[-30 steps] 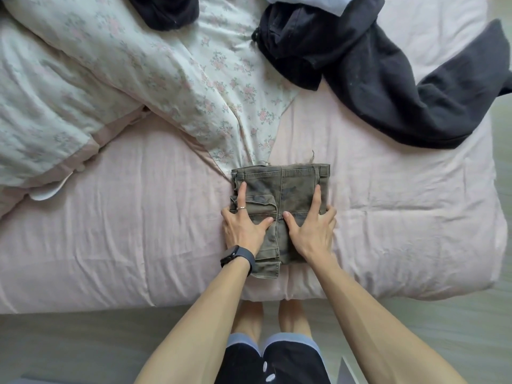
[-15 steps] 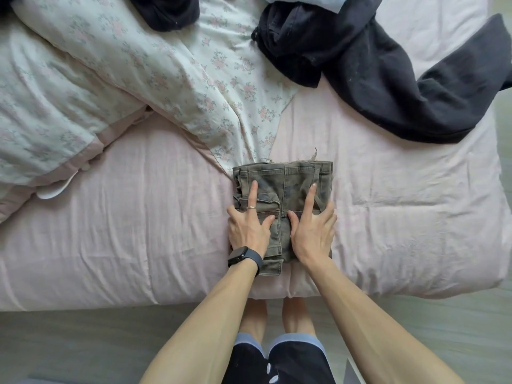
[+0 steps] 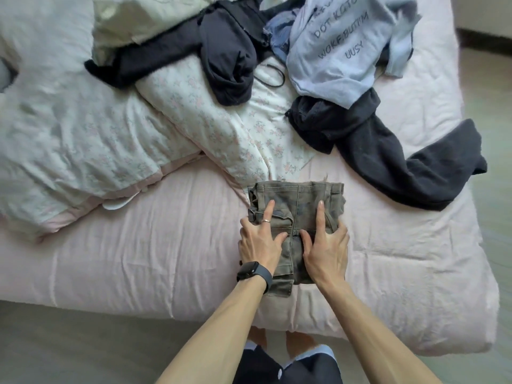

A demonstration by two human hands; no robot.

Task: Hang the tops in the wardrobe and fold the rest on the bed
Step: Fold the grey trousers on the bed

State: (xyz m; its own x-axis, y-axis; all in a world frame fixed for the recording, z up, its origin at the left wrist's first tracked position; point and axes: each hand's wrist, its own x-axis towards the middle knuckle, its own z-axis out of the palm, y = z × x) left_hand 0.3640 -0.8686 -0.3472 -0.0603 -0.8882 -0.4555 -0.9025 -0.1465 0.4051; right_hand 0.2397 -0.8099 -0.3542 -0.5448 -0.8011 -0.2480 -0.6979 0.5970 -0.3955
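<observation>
Trousers, folded, lie on the bed near its front edge. Head view: left hand and right hand press flat on them, forefingers straight, gripping nothing. Blue top lies well beyond

The left forearm and right forearm are bare right down to the bottom edge of the frame. The left hand wears a thin, pale metal ring on one finger. At its wrist is a black watch with a dark rectangular face and a smooth black strap. The right hand is bare. At bottom centre are black shorts with pale blue hems and a small white mark, and bare legs show just above them.
</observation>
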